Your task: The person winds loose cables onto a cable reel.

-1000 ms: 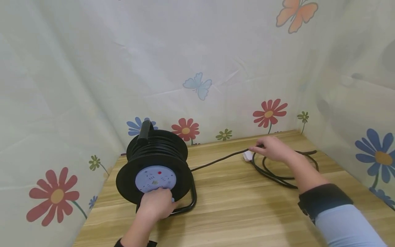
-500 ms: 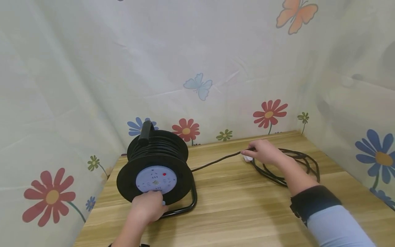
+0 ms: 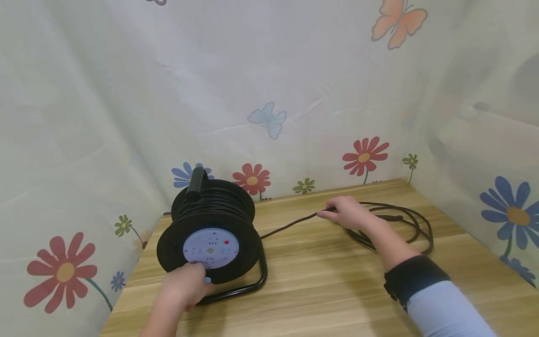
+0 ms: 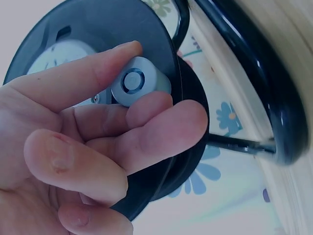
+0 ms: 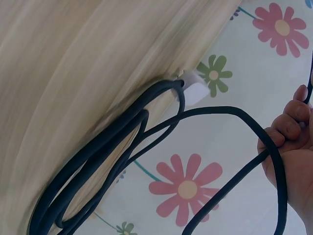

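A black cable reel stands on the left of the table, with a pale lilac socket disc on its front. My left hand is at the lower edge of that disc, its fingers curled around the grey crank knob. To the right, my right hand grips the black cable, which runs fairly straight from hand to reel. Loose cable loops lie beyond that wrist. The white plug shows beside the loops in the right wrist view; in the head view my hand hides it.
The reel's tubular stand rests on the wood-grain table, and its carrying handle rises at the top. A flower-print curtain closes off the back and both sides.
My left hand has moved left and slightly down with the knob, and the disc has turned clockwise. My right hand has shifted left toward the reel, and the loose loops have changed shape.
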### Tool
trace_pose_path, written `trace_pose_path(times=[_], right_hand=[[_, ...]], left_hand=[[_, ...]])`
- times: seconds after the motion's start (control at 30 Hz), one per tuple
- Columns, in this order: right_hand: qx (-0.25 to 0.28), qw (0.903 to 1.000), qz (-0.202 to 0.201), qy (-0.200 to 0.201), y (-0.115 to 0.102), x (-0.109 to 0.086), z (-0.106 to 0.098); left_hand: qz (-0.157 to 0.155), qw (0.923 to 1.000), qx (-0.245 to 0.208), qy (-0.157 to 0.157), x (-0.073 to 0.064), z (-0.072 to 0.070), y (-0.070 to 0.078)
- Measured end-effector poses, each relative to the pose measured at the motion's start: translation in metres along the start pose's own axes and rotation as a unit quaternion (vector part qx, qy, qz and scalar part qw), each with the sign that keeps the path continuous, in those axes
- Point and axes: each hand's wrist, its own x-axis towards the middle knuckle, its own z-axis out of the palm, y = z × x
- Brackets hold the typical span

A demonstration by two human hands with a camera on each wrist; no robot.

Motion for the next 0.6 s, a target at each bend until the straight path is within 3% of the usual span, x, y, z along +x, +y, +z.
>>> trace_pose_path(times=[0.6], right_hand=[[0.009,0.9990,-0.042,-0.010,-0.031,0.013,0.028]], left_hand=[[-0.071,0.9944,-0.061,-0.049,-0.022,-0.038,-0.031]])
